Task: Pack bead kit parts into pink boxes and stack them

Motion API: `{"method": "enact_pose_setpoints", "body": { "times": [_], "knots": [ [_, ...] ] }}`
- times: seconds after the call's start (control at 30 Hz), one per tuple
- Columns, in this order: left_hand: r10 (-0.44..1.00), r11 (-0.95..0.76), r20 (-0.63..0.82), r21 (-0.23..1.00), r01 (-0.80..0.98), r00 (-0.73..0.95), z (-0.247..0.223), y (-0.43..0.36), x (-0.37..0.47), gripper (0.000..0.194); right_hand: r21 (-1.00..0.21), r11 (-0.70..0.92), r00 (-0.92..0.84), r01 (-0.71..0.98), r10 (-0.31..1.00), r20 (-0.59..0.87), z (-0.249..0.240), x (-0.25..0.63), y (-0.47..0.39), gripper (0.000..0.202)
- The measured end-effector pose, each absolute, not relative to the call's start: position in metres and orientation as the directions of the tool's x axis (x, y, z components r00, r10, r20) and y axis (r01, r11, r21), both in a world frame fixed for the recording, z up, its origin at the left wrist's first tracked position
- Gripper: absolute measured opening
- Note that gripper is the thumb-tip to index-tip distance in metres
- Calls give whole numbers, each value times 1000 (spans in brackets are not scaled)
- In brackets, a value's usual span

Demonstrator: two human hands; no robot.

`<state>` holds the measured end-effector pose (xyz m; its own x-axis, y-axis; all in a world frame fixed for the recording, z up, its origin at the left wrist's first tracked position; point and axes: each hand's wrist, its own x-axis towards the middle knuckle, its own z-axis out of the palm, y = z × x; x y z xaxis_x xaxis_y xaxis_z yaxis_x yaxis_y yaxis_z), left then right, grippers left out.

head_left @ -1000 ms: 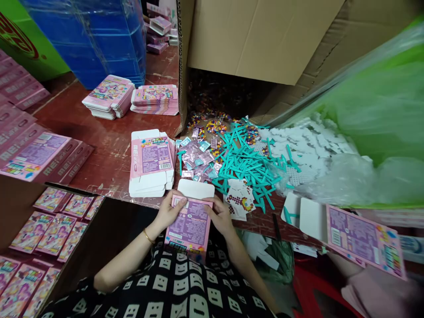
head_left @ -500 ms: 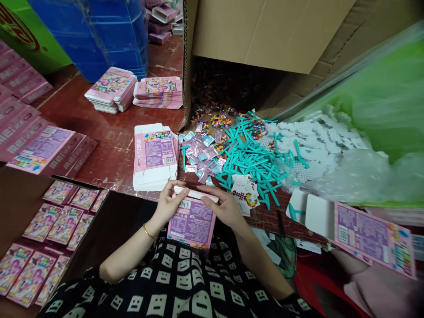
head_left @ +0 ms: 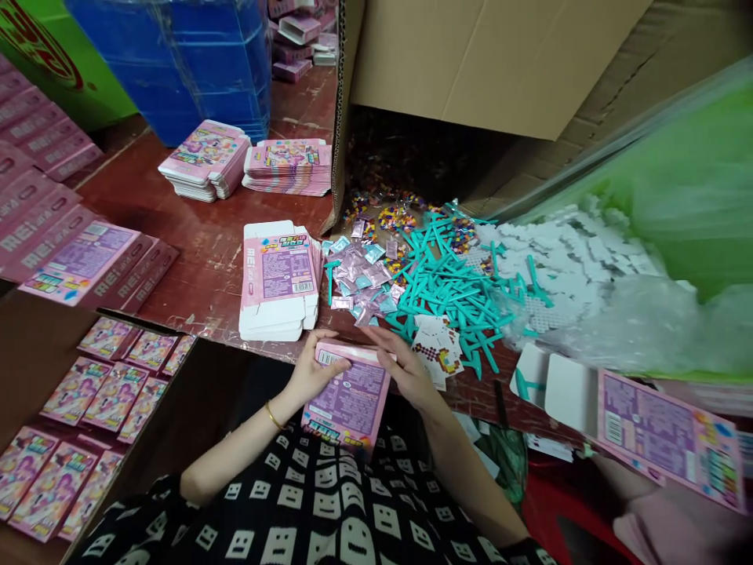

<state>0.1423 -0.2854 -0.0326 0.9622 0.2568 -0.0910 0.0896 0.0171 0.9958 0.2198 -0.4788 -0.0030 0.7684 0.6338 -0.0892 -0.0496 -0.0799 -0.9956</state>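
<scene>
A pink and purple printed box (head_left: 347,400) is held upright against my front, its near end pointing at my body and its far end closed. My left hand (head_left: 314,369) grips its left side, thumb lying across the printed face near the barcode. On the far right corner, my right hand (head_left: 405,373) has its thumb on the edge and its fingers behind. Beyond my hands lie a stack of flat cartons (head_left: 279,282), small pink and blue sachets (head_left: 365,275), teal pen-like tools (head_left: 441,275) and printed pattern cards (head_left: 437,349).
White pegboards (head_left: 576,259) spill from a plastic bag at right. An open carton (head_left: 647,424) with a teal tool inside juts over the table edge. Finished-looking boxes fill a brown carton (head_left: 147,408) at lower left. A large cardboard box (head_left: 471,63) and blue crate (head_left: 194,71) stand behind.
The white end flap of the box has been folded in, and that end now looks closed. My left thumb has moved onto the printed face. The view has shifted slightly.
</scene>
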Motion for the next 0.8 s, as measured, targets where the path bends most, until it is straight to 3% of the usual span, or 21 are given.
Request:
{"method": "enact_pose_setpoints", "body": {
  "times": [0.13, 0.33, 0.47, 0.57, 0.67, 0.73, 0.8],
  "knots": [
    [196, 79, -53, 996, 39, 979, -28, -290, 139, 71, -986, -144, 722, -79, 674, -156, -4, 231, -481, 42],
    [269, 15, -28, 1000, 25, 963, -32, -290, 140, 59, -996, -77, 596, 40, 802, -38, 8, 232, -476, 36],
    [212, 145, -151, 982, 121, 966, -36, -288, 141, 67, -989, -149, 538, 19, 835, -115, 9, 240, -491, 38],
    [46, 261, -353, 907, 330, 935, -35, -285, 137, 84, -985, -148, 732, -84, 662, -162, 0, 254, -506, 37],
    [-85, 282, -519, 806, 520, 851, -26, -285, 135, 67, -977, 59, 953, -205, 240, -185, -15, 261, -504, 50],
    [-47, 311, -538, 793, 524, 842, -15, -287, 137, 64, -945, 222, 971, -239, 31, -239, -22, 260, -495, 61],
    [10, 356, -494, 814, 458, 870, -4, -284, 142, 73, -901, 316, 948, -296, -16, -317, -25, 258, -488, 64]
  ]
}}
